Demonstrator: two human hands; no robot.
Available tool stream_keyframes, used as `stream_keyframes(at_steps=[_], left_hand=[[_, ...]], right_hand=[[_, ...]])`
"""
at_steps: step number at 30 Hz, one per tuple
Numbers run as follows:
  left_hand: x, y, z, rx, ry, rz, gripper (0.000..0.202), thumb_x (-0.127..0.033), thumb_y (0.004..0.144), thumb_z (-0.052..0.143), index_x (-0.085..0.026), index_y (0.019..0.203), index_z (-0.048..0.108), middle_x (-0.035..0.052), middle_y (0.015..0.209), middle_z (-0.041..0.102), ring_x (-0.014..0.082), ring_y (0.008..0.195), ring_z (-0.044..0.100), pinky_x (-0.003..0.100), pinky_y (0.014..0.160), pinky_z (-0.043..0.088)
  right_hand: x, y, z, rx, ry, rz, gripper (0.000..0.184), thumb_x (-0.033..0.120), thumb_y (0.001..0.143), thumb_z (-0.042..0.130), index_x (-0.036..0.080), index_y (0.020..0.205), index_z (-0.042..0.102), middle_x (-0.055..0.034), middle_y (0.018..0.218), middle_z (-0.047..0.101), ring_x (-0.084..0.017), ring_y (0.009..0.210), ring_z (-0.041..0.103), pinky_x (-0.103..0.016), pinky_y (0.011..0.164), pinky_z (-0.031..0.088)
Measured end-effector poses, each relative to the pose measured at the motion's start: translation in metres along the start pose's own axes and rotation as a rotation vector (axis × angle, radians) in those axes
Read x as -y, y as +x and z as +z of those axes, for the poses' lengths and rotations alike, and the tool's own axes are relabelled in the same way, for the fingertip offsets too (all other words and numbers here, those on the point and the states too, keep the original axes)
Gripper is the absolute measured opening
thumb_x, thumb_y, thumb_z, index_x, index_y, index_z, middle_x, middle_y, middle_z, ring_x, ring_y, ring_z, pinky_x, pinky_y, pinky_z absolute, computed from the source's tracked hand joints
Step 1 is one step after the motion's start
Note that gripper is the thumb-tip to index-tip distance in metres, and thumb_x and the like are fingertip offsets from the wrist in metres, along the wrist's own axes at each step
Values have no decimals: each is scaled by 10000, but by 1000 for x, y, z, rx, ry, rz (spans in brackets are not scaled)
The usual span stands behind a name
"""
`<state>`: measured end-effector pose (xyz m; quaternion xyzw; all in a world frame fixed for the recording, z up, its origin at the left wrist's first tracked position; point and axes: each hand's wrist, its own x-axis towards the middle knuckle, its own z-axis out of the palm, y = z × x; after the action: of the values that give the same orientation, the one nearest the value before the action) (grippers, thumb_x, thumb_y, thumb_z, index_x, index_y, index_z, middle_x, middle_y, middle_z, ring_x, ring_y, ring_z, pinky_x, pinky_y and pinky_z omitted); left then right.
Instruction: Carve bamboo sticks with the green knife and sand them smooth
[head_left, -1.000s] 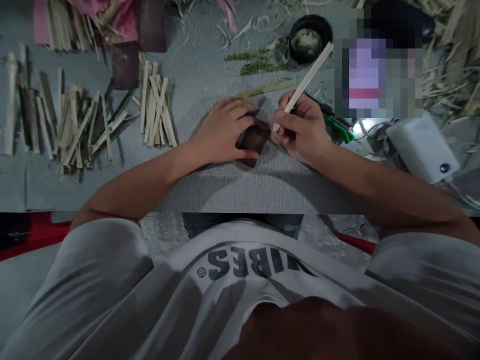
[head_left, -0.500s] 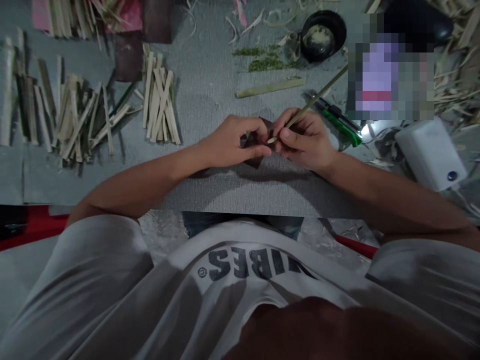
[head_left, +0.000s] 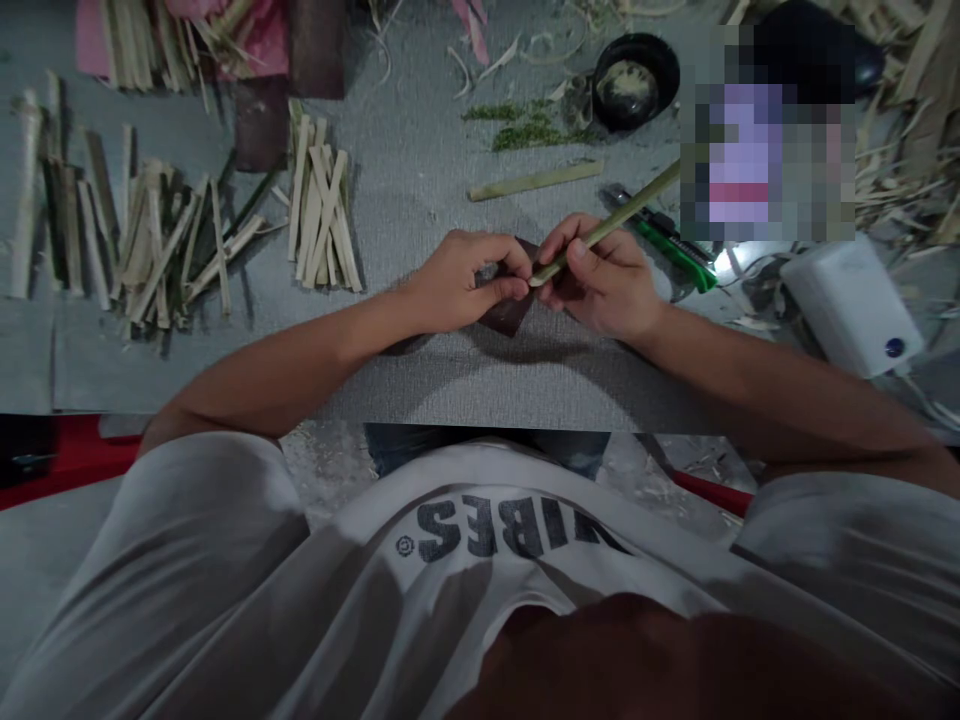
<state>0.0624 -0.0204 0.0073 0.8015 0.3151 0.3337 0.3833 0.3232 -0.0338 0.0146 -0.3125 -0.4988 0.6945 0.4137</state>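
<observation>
A long, thin green bamboo strip (head_left: 626, 209) slants up to the right from between my hands, its far end running into a blurred patch. My right hand (head_left: 609, 275) is closed around the strip near its lower end, thumb on top. The thumb and forefinger of my left hand (head_left: 469, 280) pinch at the strip's lower tip. Beneath my left fingers is a dark brown square (head_left: 510, 312) that resembles sandpaper, partly covered by the hand.
Bamboo pieces (head_left: 322, 215) lie in piles at left. Ahead are a single strip (head_left: 536, 181), green shavings (head_left: 532, 125) and a black bowl (head_left: 636, 82). A green utility knife (head_left: 679, 250) and a white box (head_left: 851, 305) with a cable are at right. The table's edge runs before me.
The bamboo strip has turned, so its broader face shows, and its tip has shifted slightly left. More of the brown square is visible under my left hand.
</observation>
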Motion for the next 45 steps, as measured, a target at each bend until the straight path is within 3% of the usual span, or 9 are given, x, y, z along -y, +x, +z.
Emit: stream_keyframes(at_steps=[8,13,19,23,26,29,36,41,45], left_hand=[[-5,-1,-1,-9,89,-40,429,-749,1161,864,-326,1089,863,84,1087,963,312,1065,924,536,1049,757],[-6,0,-3,-13,198,-53,336,-647,1208,800,-336,1118,891,86,1122,978,334,1112,934,579,1105,741],[0,0,-5,-14,239,-11,327,-555,1243,705,-303,1218,912,99,1177,984,341,1153,945,569,1134,713],[4,2,-6,-3,237,-19,481,-693,1278,624,-310,1271,914,113,1220,984,353,1204,943,560,1150,703],[9,4,-6,-24,202,-17,651,-844,1279,538,-302,1227,894,123,1176,972,336,1162,934,529,1092,706],[13,4,-7,-46,172,-28,748,-953,1256,461,-320,1186,855,119,1097,945,324,1074,912,530,1026,704],[9,3,-13,-7,238,-30,777,-961,1246,332,-396,1258,866,123,1197,953,386,1197,873,713,1169,670],[14,4,-8,-5,249,-21,849,-965,1242,265,-364,1220,864,147,1160,953,397,1161,863,722,1181,643],[28,6,-8,-109,233,2,832,-992,1223,290,-382,1225,856,118,1159,954,375,1131,845,703,1161,646]], right_hand=[[-11,2,1,14,-80,-71,684,902,1036,1059,284,1023,767,3,795,745,-176,610,637,-349,592,553],[-13,-1,3,-47,-131,-164,603,839,1072,1065,286,1031,826,-21,850,780,-201,664,715,-364,616,561],[-13,-5,4,-111,-219,-225,583,858,1115,1020,307,1053,840,-40,947,813,-228,768,764,-427,794,729],[-12,-13,3,-165,-332,-247,556,864,1102,1022,330,1071,871,-73,998,837,-296,912,820,-468,853,754],[-9,-14,0,-170,-407,-244,405,706,1077,1111,361,1137,908,-88,1140,896,-324,1081,869,-464,912,774],[-7,-6,-5,-99,-236,-193,446,620,1018,1175,363,1218,871,-43,1142,918,-271,975,895,-411,863,776],[15,8,-14,179,77,250,676,830,1018,1050,246,1219,776,-120,1098,958,-241,659,826,-309,476,594],[28,1,-5,170,113,338,529,409,820,1158,260,1168,790,-72,980,936,-170,510,621,-303,423,444],[27,2,-2,129,133,325,436,335,792,1064,255,1138,811,-55,930,908,-148,485,500,-298,404,270]])
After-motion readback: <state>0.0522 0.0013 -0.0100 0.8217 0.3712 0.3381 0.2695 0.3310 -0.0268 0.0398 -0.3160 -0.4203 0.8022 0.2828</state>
